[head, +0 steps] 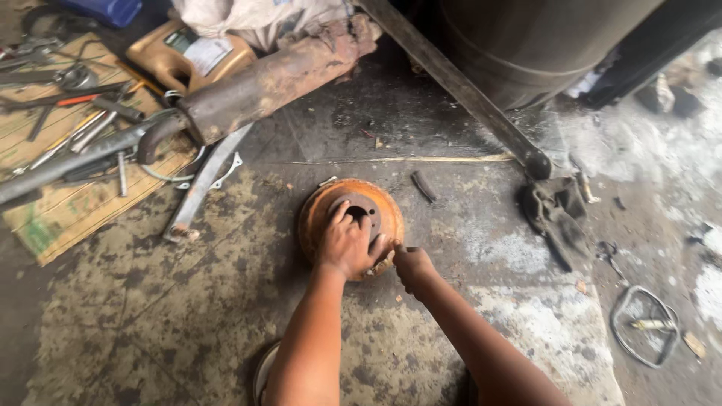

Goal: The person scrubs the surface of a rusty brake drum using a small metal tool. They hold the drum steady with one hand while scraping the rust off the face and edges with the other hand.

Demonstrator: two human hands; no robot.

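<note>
A rusty orange brake drum [380, 204] lies flat on the stained concrete floor [188, 301]. My left hand [346, 244] rests on top of it, fingers spread over the dark hub hole, gripping the near side. My right hand [412, 267] is curled into a fist against the drum's near right edge; a small dark object seems pinched in it, too small to identify.
A rusted exhaust pipe [271, 79] and flat metal bar [203, 184] lie at upper left beside cardboard [68, 214] strewn with hand tools. An amber oil jug [177, 53] stands behind. A dark rag [556, 214], a long steel bar [459, 86] and a wire loop [645, 325] lie right.
</note>
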